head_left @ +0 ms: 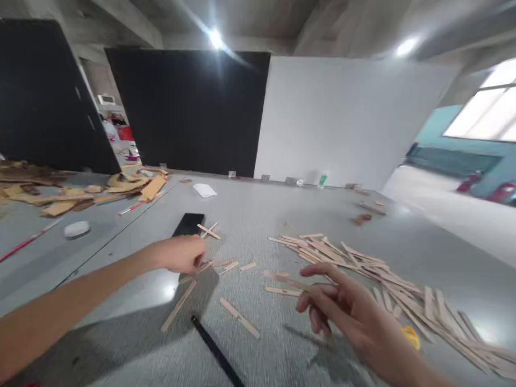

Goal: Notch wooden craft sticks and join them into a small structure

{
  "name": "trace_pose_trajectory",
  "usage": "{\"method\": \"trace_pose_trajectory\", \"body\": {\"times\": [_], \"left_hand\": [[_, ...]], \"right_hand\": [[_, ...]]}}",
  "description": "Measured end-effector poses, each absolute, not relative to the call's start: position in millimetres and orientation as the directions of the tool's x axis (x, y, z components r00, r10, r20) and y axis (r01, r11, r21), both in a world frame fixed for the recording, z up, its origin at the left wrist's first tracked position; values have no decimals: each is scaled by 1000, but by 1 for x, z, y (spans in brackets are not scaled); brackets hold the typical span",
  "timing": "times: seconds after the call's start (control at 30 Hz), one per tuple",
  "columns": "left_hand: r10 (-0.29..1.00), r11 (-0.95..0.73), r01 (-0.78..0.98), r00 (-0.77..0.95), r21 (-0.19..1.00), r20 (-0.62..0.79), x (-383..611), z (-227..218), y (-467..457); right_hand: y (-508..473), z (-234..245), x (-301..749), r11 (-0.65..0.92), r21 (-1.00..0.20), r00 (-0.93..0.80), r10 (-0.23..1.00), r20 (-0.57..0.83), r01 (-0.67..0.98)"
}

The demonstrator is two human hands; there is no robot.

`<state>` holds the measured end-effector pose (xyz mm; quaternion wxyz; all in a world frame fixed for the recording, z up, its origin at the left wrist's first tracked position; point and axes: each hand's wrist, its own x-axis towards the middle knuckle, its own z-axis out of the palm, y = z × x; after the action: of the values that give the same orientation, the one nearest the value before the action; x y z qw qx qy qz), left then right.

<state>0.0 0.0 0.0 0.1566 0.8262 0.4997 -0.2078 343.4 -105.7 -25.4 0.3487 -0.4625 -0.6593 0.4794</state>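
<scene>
My left hand (183, 253) reaches out over the grey table (250, 226) with its fingers curled shut on a thin wooden stick (200, 266) among several loose sticks. My right hand (349, 309) hovers nearer to me, fingers bent, pinching one end of a wooden stick (288, 280) that points left. A big heap of wooden sticks (382, 279) lies to the right of both hands. More single sticks (239, 317) lie on the table between my hands.
A black phone (188, 224) lies beyond my left hand, a black strip (217, 352) near the front edge. A small yellow item (411, 336) sits by my right wrist. Cardboard scraps (80, 191) pile up on the far left table; white paper (205, 190) lies farther back.
</scene>
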Motion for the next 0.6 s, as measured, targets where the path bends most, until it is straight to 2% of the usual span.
{"method": "trace_pose_trajectory", "body": {"times": [0.23, 0.43, 0.6], "left_hand": [[781, -461, 885, 436, 59, -446, 1, -5, 5], [795, -458, 886, 445, 73, -413, -1, -10, 6], [820, -443, 890, 450, 107, -353, -2, -12, 5]], "right_hand": [[-103, -20, 345, 133, -946, -264, 963, 53, 294], [-87, -18, 362, 169, -852, -90, 986, 143, 495], [-89, -30, 355, 50, -866, -152, 988, -30, 497]]}}
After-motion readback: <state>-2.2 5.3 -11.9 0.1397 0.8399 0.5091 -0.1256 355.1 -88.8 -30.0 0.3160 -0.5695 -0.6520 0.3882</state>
